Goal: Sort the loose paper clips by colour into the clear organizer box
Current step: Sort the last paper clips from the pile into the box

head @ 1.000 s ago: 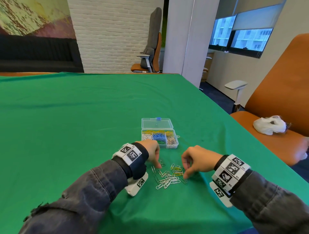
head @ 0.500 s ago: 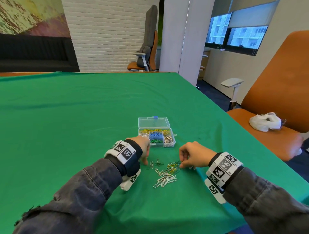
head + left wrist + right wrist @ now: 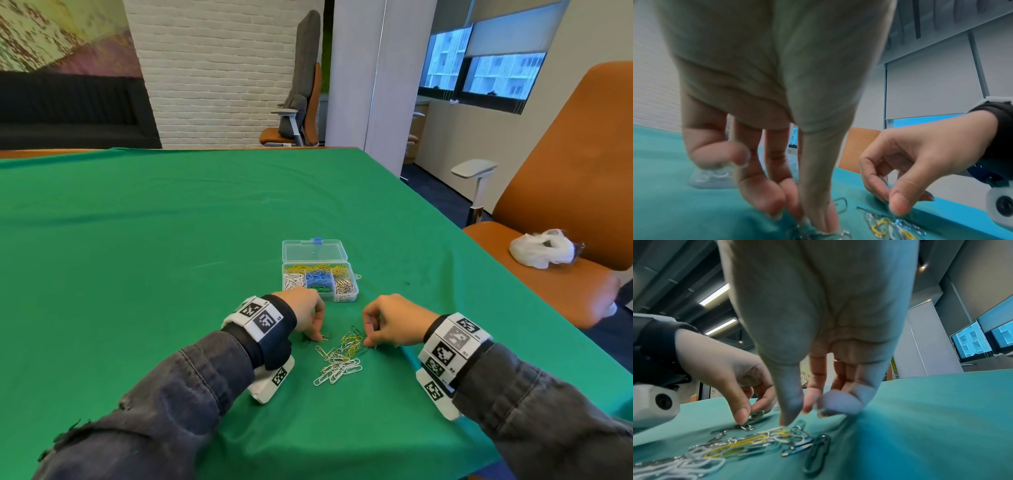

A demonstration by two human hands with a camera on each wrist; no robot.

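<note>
Fingertips of the left hand (image 3: pixel 306 317) pinch a silver clip (image 3: pixel 747 427) on the green cloth (image 3: pixel 137 257), lower centre of frame; the right hand (image 3: pixel 394 322) pinches at the loose clip pile (image 3: pixel 339 359). Organizer box (image 3: pixel 352 294) sits open just above.

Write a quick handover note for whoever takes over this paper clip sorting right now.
Left hand: fingertips down on a silver clip at the pile's left edge.
Right hand: fingertips on the pile's right edge; whether it holds a clip, cannot tell.
Organizer box: open, lid back, beyond the hands on the green cloth.
Done: compartments already hold yellow, white, blue, green and silver clips.
Left: the loose paper clips between the hands, mostly white, some yellow.
</note>
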